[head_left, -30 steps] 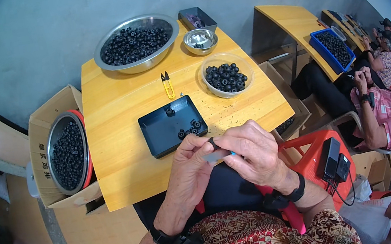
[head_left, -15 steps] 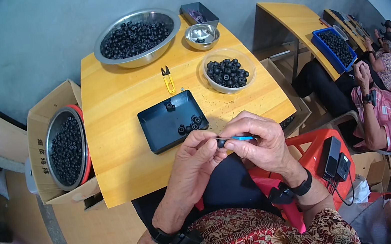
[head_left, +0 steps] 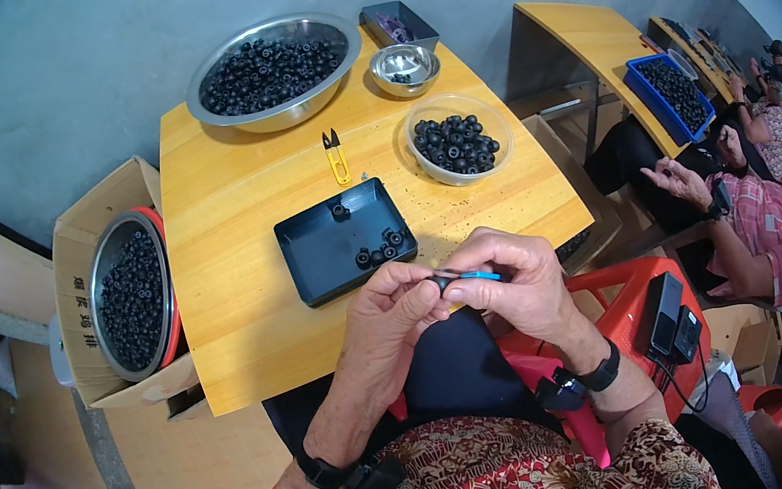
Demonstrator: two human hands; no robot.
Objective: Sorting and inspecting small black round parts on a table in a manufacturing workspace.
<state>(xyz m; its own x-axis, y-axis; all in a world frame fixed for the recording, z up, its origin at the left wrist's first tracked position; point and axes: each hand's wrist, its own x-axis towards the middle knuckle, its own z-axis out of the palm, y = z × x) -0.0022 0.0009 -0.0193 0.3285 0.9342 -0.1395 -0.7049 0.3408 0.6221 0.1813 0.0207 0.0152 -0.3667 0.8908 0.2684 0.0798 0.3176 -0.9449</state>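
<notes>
Both hands (head_left: pixel 459 295) around black ring (head_left: pixel 441 281)

Both hands meet over the near edge of the desk (head_left: pixel 241 257).
The left hand (head_left: pixel 399 312) and right hand (head_left: pixel 516 281) pinch a small black ring (head_left: pixel 441 281) on a blue tool (head_left: pixel 483 276) between their fingertips. Just beyond them lies a black tray (head_left: pixel 327 254) holding a few rings; farther off sit yellow snips (head_left: pixel 335 157) and bowls of rings.

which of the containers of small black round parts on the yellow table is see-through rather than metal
The clear round bowl at the table's right side; the large steel bowl and small steel bowl behind it are shiny metal.
</notes>
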